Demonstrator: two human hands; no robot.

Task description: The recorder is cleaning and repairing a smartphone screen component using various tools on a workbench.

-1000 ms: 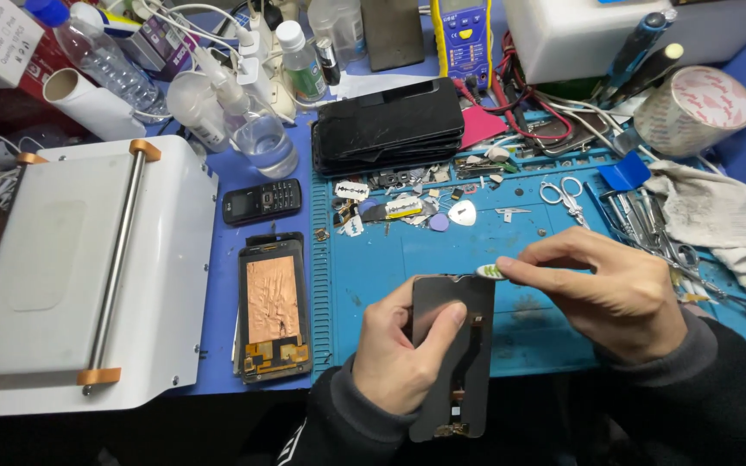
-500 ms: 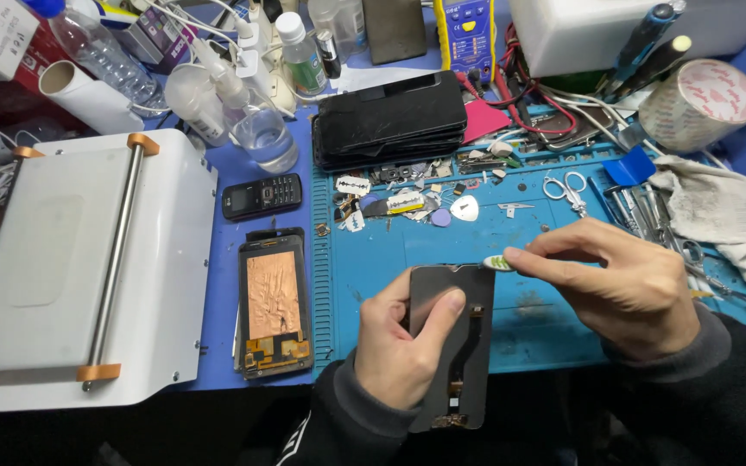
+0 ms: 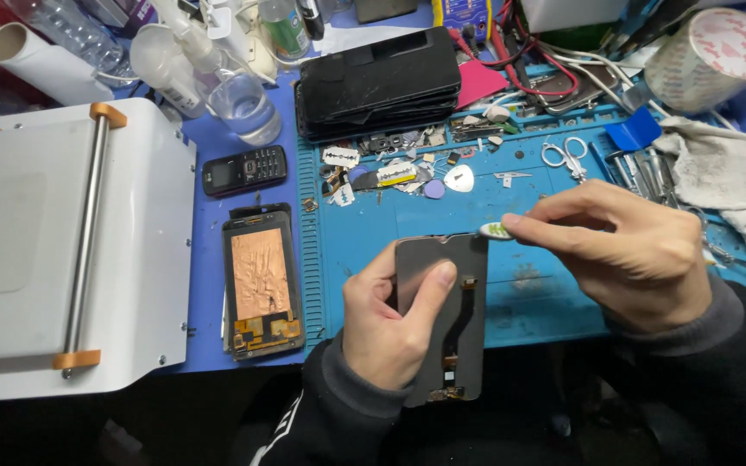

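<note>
My left hand (image 3: 390, 324) is clamped on the dark phone screen panel (image 3: 446, 319), thumb pressed flat across its back and the other fingers wrapped under its left edge, so the panel sits tilted over the near edge of the blue work mat (image 3: 373, 233) with its flex cable side facing up. My right hand (image 3: 623, 250) has thumb and forefinger pinched tight on a small white pick (image 3: 496, 230), whose tip meets the panel's top right corner — I cannot tell whether it has entered the seam or only rests against it. To do this well I judge the pick should stay shallow and nearly flat to the panel, sliding along the edge rather than levering, while the left thumb keeps steady pressure well clear of the ribbon cable running down the middle. Just left of the mat lies another opened panel with a copper-coloured back (image 3: 261, 280), and above it a small black keypad phone (image 3: 245, 169). Further left is a white machine with a steel bar and orange end caps (image 3: 62, 242). Beyond the hands, loose picks, razor blades and scraps litter the mat, with a stack of black panels (image 3: 379, 82), small scissors (image 3: 565, 155), a clear bottle (image 3: 239, 99) and a roll of tape (image 3: 711, 59) — all well apart from the work.
</note>
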